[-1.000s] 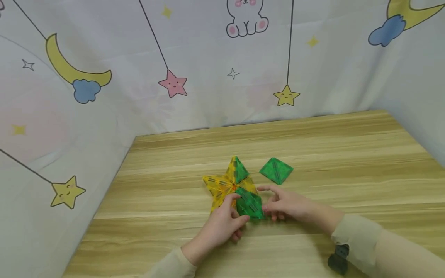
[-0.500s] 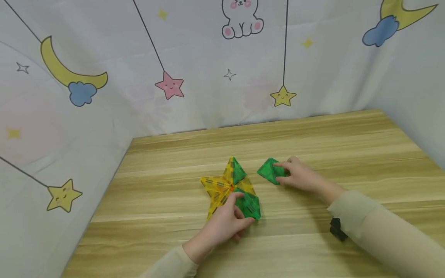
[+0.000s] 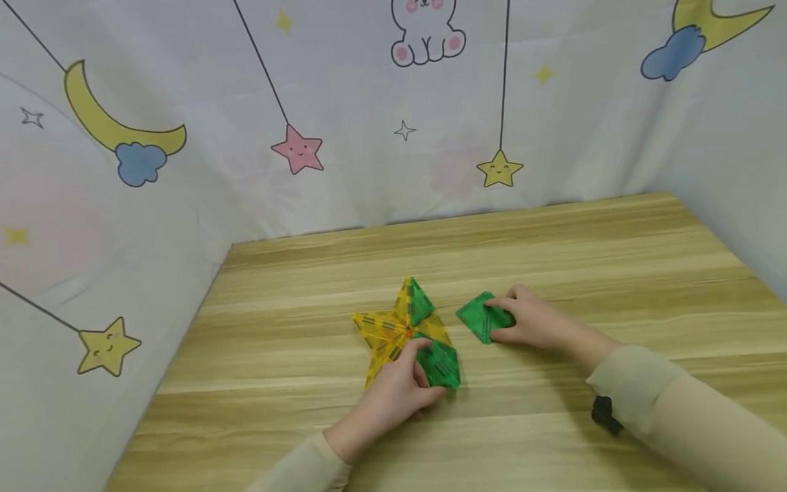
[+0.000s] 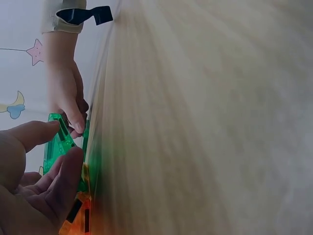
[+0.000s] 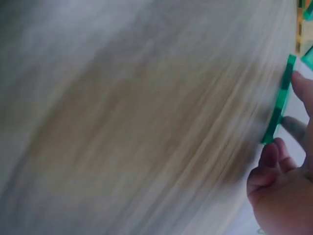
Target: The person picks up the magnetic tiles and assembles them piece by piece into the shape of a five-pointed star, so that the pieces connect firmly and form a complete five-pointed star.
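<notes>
A star of translucent yellow and green magnetic tiles [image 3: 382,333] lies on the table, its centre orange. My left hand [image 3: 396,393] is at its near side, thumb and fingers spread around the green near-right point [image 3: 444,362]. In the left wrist view, the thumb and a finger grip that raised green piece [image 4: 59,147] from either side. To the star's right, my right hand [image 3: 535,320] holds a separate pair of green triangular magnetic tiles [image 3: 476,318], joined into a diamond, by its right edges. The right wrist view shows this pair edge-on [image 5: 279,105] beside the fingertips.
Light wood-grain table [image 3: 295,424] surrounds the tiles. Behind and to the left hangs a white cloth [image 3: 363,171] printed with stars, moons and an animal. A dark wrist camera [image 3: 605,415] hangs under the right sleeve.
My right hand has left the star's right side and taken hold of the green diamond, drawing it slightly toward me. My left hand stays at the star's near-right green point.
</notes>
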A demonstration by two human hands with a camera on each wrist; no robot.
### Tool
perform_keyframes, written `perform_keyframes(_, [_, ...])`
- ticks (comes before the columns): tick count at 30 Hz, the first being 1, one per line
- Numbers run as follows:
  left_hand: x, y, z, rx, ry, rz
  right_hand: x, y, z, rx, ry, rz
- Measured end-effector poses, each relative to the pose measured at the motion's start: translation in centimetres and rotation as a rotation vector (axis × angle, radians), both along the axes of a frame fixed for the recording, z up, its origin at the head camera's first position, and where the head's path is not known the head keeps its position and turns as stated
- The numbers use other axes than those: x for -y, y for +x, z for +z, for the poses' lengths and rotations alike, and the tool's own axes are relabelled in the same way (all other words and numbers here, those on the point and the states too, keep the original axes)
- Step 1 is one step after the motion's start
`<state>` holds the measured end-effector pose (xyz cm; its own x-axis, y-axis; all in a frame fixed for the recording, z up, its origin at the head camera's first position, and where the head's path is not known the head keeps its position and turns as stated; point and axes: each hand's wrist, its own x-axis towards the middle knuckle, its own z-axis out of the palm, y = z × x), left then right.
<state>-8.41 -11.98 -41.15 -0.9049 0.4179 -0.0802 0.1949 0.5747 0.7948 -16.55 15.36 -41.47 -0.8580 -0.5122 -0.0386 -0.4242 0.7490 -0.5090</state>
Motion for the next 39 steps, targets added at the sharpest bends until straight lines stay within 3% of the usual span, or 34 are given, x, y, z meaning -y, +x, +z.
perform_keyframes(5, [-0.1,-0.1,0.1,-0.044,-0.056,-0.024,-0.5,0.4,-0.3,0.032,0.011,0.019])
perform_keyframes(13, [0.1,-1.1,-0.4,-0.145,-0.124,0.014,-1.5,2.2,-0.4,0.049,0.018,0.073])
perform_keyframes(19, [0.3,-1.1,-0.4,-0.188,-0.136,0.015,-1.3,3.7,-0.3,0.073,0.001,0.114])
perform_keyframes(24, [0.0,-0.7,-0.4,-0.202,-0.103,-0.066,-1.1,4.2,-0.4,0.047,-0.008,0.111])
perform_keyframes(31, [-0.9,0.0,0.0,-0.119,-0.067,-0.231,-1.5,5.6,-0.5,0.044,-0.008,0.183])
perform_keyframes(35, [-1.8,0.5,0.1,-0.11,-0.135,-0.295,-1.9,6.5,-0.5,0.042,-0.012,0.19])
perform_keyframes(39, [-2.8,1.0,-0.5,-0.189,-0.242,-0.362,-2.4,7.1,-0.6,0.036,-0.016,0.199])
